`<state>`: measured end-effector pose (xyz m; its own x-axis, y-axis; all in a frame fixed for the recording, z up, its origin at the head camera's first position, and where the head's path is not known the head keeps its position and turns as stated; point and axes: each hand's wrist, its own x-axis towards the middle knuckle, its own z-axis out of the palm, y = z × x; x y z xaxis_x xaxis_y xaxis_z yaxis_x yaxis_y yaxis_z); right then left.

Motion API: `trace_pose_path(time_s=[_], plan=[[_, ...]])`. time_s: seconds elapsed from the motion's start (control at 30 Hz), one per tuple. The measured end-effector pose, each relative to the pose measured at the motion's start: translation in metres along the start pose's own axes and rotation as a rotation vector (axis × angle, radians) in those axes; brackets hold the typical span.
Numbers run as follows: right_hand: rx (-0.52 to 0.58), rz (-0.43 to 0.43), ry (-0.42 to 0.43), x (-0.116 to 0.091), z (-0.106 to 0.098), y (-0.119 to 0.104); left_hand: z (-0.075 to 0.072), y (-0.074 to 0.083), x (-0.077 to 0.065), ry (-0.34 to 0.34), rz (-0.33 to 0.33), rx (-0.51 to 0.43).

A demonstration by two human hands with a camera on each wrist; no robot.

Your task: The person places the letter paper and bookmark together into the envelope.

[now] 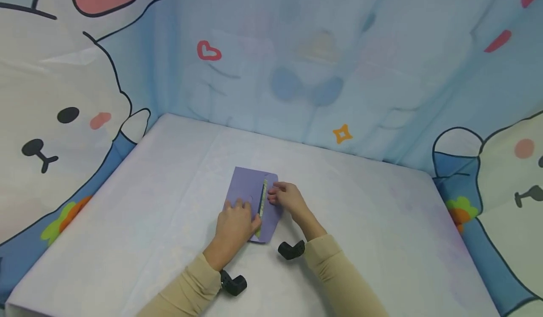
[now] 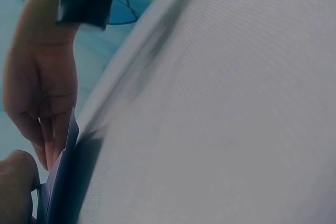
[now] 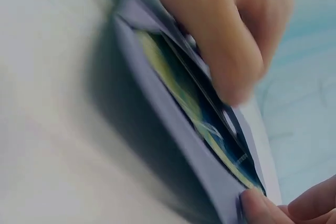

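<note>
A purple envelope (image 1: 246, 182) lies on the white table, its long opening toward the right side. Inside shows a strip of a green-yellow, patterned flat insert (image 3: 170, 80), perhaps a card or booklet. My left hand (image 1: 234, 225) holds the envelope from the left, fingers bent over its face and thumb at the lower end of the opening. At the right edge is my right hand (image 1: 288, 198), its bent fingers beside the opening. In the left wrist view the right hand's fingers (image 2: 50, 140) point down behind the raised envelope edge (image 2: 60, 171).
Black wrist cameras are strapped at the left wrist (image 1: 234, 285) and the right wrist (image 1: 292, 250). The white-covered table (image 1: 169, 180) reaches back to a light blue cartoon curtain (image 1: 263, 72), which also hangs along both sides.
</note>
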<state>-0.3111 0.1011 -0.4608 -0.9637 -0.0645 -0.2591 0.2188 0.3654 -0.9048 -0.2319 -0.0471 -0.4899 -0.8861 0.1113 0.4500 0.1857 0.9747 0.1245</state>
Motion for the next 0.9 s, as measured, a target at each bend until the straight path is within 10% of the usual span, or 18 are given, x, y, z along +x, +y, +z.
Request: trace_pose_path(time_s=[0.4, 0.9], plan=[[0.128, 0.029, -0.222, -0.066, 0.003, 0.015, 0.000, 0.000, -0.002, 0.021, 0.022, -0.002], [0.246, 0.061, -0.360, -0.083, 0.005, 0.017, -0.003, -0.001, 0.000, -0.063, -0.012, -0.035]])
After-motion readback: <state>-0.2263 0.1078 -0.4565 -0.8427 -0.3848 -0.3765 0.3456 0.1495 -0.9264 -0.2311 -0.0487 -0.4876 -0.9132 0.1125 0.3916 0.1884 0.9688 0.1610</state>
